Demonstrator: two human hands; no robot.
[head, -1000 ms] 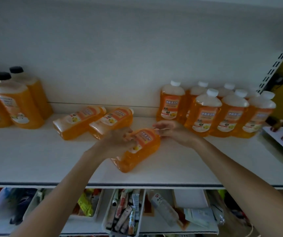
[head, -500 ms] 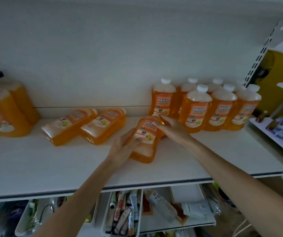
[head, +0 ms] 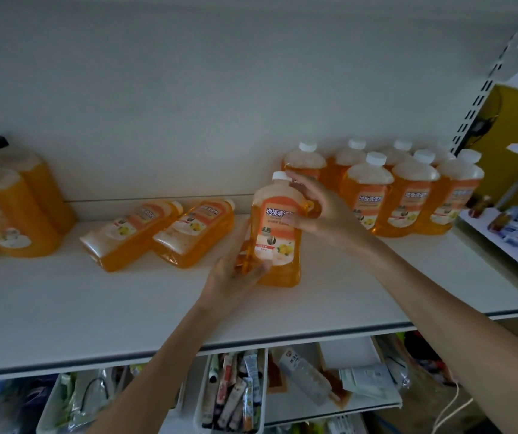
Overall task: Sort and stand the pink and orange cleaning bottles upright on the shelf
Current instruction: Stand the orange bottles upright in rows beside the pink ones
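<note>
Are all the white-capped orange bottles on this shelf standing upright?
No, one fallen bottle and its neighbour lie on their sides left of the held bottle.

Both bare forearms [head: 157, 355] extended forward and angled inward, the left hand [head: 232, 274] cupping the lower side of the orange bottle [head: 275, 233] with curled fingers, the right hand [head: 317, 211] gripping its upper part, thumb across its front.

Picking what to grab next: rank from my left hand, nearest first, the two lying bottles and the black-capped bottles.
1. Right lying bottle, just left of left hand.
2. Left lying bottle, beside it.
3. Black-capped bottles, far left.
</note>
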